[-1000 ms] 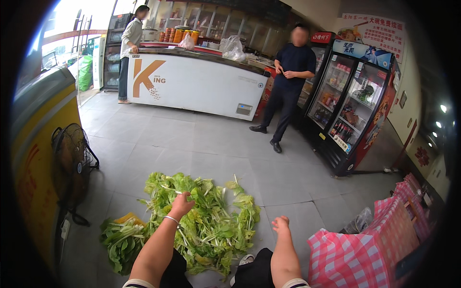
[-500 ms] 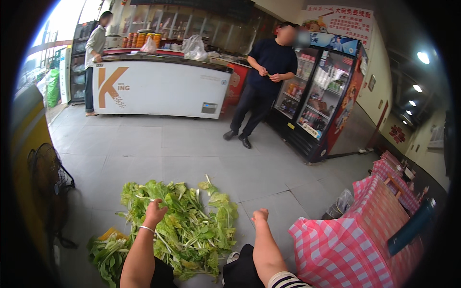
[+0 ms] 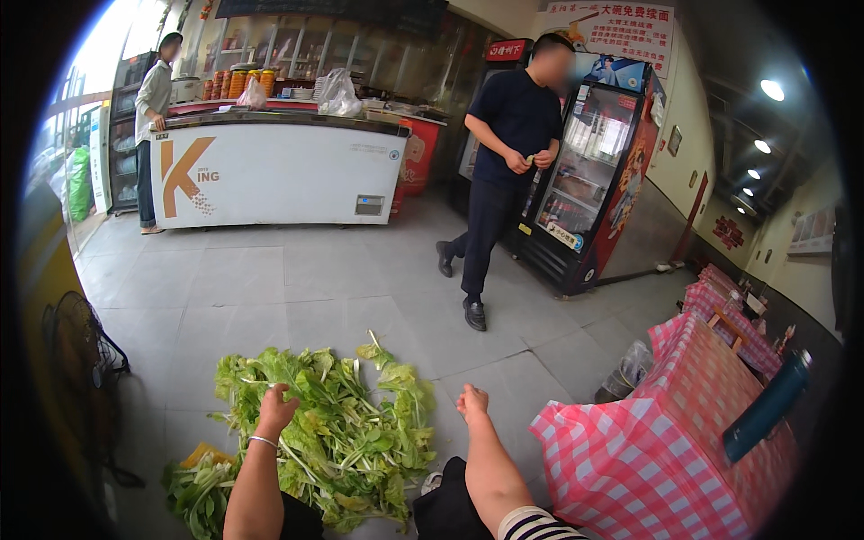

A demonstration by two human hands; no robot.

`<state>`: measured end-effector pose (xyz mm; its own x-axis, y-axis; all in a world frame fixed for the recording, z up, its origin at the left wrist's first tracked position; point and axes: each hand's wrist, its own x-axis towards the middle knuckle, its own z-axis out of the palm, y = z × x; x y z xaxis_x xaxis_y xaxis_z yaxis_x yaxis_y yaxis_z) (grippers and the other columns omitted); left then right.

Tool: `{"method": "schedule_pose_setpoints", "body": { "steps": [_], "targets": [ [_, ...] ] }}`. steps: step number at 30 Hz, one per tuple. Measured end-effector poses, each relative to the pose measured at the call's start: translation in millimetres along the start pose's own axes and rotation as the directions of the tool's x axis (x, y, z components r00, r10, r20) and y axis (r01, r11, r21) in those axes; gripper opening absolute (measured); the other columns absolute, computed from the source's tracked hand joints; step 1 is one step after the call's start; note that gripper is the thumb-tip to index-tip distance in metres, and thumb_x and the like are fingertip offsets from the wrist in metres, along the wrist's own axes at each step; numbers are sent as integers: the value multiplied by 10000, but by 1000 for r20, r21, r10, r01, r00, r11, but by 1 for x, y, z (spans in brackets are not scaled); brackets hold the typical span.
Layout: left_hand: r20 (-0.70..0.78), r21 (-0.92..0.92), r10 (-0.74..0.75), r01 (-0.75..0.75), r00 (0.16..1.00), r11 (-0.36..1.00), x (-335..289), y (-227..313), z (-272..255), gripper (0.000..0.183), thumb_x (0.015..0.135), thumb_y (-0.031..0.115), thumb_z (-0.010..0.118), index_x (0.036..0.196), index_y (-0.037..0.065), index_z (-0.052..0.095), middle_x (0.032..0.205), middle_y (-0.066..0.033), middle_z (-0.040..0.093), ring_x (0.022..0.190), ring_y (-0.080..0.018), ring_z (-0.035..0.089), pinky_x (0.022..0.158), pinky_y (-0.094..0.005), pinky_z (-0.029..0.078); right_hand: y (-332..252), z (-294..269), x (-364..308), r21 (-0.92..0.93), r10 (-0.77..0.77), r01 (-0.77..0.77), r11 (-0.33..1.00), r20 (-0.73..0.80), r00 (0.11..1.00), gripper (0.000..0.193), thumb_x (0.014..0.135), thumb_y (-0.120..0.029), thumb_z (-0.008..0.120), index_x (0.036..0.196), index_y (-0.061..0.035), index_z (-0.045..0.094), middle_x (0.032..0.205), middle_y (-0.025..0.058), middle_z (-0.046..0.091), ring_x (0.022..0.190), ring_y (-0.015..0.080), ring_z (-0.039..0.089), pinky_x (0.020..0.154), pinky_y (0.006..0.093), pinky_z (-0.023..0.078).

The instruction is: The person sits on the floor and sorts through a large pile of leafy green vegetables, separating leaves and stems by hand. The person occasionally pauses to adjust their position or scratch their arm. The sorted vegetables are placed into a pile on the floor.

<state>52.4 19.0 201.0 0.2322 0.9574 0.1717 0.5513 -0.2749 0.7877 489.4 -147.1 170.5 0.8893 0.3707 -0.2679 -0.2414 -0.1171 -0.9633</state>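
Greens [image 3: 360, 450]: spread in a loose, pale heap on the grey floor [image 3: 351, 310], before the person's knees; a darker bunch [image 3: 200, 504] is laid at the heap's left edge, beside something yellow [image 3: 209, 453].
Left hand [image 3: 277, 410]: held over the upper left part of the heap, fingers bent; whether a leaf or stem is grasped or touched cannot be told.
Right hand [image 3: 472, 401]: loosely clenched above the floor, just right of the heap; nothing is seen in it.
Step in hand: loose leaves seem, as a judgement, to be handled at the heap by the left hand.
Next move: if leaves are to be gripped by the right hand, a reach leftward with fingers uncurled would be called for.
Since half a second ago: the heap's outline is unchanged; both hands are kept in much the same places; the dark-shirted co-worker [image 3: 511, 112] is now seen with feet set wider apart, one placed forward.
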Motion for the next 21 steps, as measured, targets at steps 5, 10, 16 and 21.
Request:
{"method": "schedule_pose_setpoints", "body": {
  "steps": [5,10,16,21],
  "targets": [
    [-8,10,1,-1,1000,1000,-1,2,-1,464,698,263,729,1064,-3,627,964,-223,652,910,-351,631,786,-411,505,5,-4,1,-117,47,-37,992,89,995,178,810,-223,593,753,-57,569,680,48,589,566,155,574,500,326,496],
    [15,-20,21,-21,1000,1000,1,3,-3,471,705,251,732,1077,-15,623,995,-224,654,941,-341,633,810,-409,503,2,-4,-6,-120,57,-47,992,81,995,176,789,-205,591,713,-47,575,684,55,604,574,152,582,497,318,488],
    [34,-16,2,-1,999,1000,4,-2,-1,479,703,236,730,1093,-17,617,1009,-217,655,944,-326,637,819,-405,501,-2,-4,-11,-153,37,-17,988,128,991,182,788,-186,569,697,-28,580,655,67,595,546,154,572,456,296,461],
    [34,-30,33,-32,999,999,9,-16,3,472,702,226,722,1093,-18,618,986,-201,660,912,-305,641,805,-388,501,-2,-3,-9,-252,12,13,968,100,995,187,769,-152,589,869,5,606,736,90,620,590,176,593,484,319,480]
  ]
}}
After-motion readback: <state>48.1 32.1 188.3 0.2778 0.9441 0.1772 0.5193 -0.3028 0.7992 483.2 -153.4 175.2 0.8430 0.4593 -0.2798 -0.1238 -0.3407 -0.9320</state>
